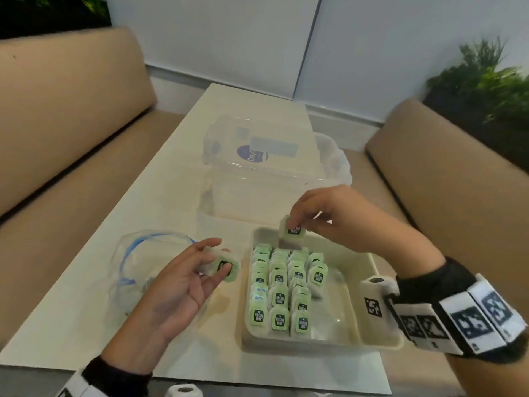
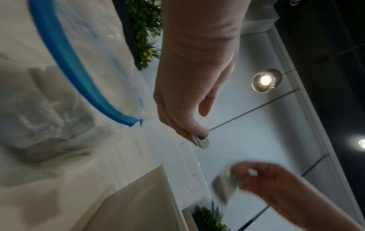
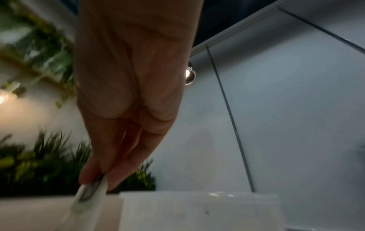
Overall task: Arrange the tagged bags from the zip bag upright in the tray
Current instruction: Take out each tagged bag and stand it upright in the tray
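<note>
Right hand [image 1: 337, 219] pinching a tagged bag [image 1: 292, 233] by its top over the far end of the tray [image 1: 380, 339], left hand [image 1: 177, 285] palm up, fingers curled round another bag [image 1: 224, 267] beside the tray, zip bag [image 1: 137, 267] on the surface [image 1: 177, 173] at left, rows of bags [image 1: 283, 287] upright in the tray

From your left wrist you look along your left hand [image 2: 189, 87], whose fingertips [image 2: 197, 129] pinch a small pale tagged bag [image 2: 201, 141] by its top. Beside it, the clear zip bag [image 2: 59, 96] with its blue seal strip [image 2: 65, 62] lies crumpled on the pale table [image 2: 79, 179]. Lower right, your right hand [image 2: 276, 187] holds another tagged bag [image 2: 226, 189], blurred. A round ceiling lamp [image 2: 264, 80] glows above.
</note>
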Demonstrator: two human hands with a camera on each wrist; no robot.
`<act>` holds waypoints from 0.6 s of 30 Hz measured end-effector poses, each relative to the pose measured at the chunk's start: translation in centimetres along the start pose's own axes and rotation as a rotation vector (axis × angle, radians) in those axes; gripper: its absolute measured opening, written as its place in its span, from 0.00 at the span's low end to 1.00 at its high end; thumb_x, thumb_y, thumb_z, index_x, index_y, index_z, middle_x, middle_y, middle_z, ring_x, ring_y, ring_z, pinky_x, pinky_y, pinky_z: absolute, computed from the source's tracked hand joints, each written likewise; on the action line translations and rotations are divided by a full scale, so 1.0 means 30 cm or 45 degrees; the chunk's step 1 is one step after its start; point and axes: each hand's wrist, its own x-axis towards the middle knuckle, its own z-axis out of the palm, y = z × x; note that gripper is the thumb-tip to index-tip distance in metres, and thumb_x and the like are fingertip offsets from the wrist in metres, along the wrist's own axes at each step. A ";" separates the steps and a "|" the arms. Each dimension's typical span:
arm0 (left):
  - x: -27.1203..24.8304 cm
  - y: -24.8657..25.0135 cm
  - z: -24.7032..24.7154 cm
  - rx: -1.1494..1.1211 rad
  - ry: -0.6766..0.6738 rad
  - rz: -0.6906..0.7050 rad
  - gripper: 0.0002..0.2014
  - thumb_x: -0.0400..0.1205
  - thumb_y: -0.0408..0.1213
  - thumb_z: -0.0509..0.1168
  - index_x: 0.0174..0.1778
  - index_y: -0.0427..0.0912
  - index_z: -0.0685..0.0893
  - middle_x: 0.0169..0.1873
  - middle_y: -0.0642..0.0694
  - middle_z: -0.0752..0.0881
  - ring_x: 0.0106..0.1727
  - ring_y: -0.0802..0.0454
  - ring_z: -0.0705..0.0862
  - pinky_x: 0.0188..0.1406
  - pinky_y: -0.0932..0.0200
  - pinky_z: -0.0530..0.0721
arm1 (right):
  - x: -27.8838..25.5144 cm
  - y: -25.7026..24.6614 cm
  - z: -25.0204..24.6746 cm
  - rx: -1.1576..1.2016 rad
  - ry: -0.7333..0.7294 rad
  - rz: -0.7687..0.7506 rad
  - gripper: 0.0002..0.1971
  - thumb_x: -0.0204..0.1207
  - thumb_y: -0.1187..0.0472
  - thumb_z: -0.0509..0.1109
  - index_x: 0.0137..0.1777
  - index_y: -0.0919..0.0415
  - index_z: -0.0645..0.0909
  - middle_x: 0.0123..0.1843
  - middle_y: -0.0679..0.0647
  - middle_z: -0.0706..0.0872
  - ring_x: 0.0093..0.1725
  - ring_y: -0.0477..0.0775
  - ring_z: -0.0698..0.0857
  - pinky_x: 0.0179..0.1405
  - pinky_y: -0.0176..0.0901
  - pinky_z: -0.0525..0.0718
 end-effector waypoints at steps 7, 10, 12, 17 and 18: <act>0.004 -0.010 -0.024 -0.049 -0.020 -0.013 0.13 0.68 0.25 0.67 0.48 0.33 0.80 0.34 0.37 0.86 0.40 0.45 0.92 0.32 0.65 0.88 | -0.102 0.213 0.073 -0.185 -0.846 0.421 0.21 0.76 0.71 0.60 0.56 0.50 0.88 0.63 0.43 0.86 0.60 0.42 0.82 0.65 0.37 0.77; 0.004 -0.011 -0.023 -0.001 0.027 -0.013 0.23 0.54 0.29 0.72 0.47 0.34 0.81 0.38 0.33 0.86 0.41 0.44 0.92 0.31 0.65 0.87 | -0.099 0.261 0.117 -0.142 -0.952 0.481 0.19 0.77 0.70 0.61 0.59 0.52 0.87 0.64 0.47 0.86 0.57 0.42 0.83 0.65 0.40 0.79; 0.008 -0.013 -0.025 -0.021 0.001 -0.014 0.12 0.67 0.25 0.67 0.46 0.34 0.81 0.38 0.33 0.86 0.42 0.44 0.92 0.32 0.65 0.88 | -0.086 0.287 0.146 -0.157 -0.965 0.520 0.16 0.79 0.67 0.62 0.60 0.52 0.86 0.64 0.46 0.86 0.61 0.44 0.83 0.67 0.41 0.78; 0.001 -0.017 -0.022 -0.006 -0.026 -0.007 0.22 0.58 0.27 0.79 0.46 0.33 0.80 0.37 0.32 0.89 0.44 0.42 0.91 0.32 0.64 0.88 | -0.039 0.326 0.204 -0.372 -1.013 0.529 0.16 0.80 0.63 0.61 0.62 0.53 0.85 0.62 0.48 0.87 0.61 0.51 0.83 0.68 0.48 0.78; -0.002 -0.016 -0.026 0.008 -0.029 -0.005 0.33 0.45 0.30 0.85 0.46 0.33 0.81 0.39 0.31 0.89 0.45 0.41 0.91 0.32 0.64 0.88 | -0.032 0.331 0.212 -0.407 -1.025 0.527 0.16 0.80 0.62 0.60 0.63 0.54 0.84 0.62 0.49 0.87 0.61 0.52 0.83 0.67 0.49 0.78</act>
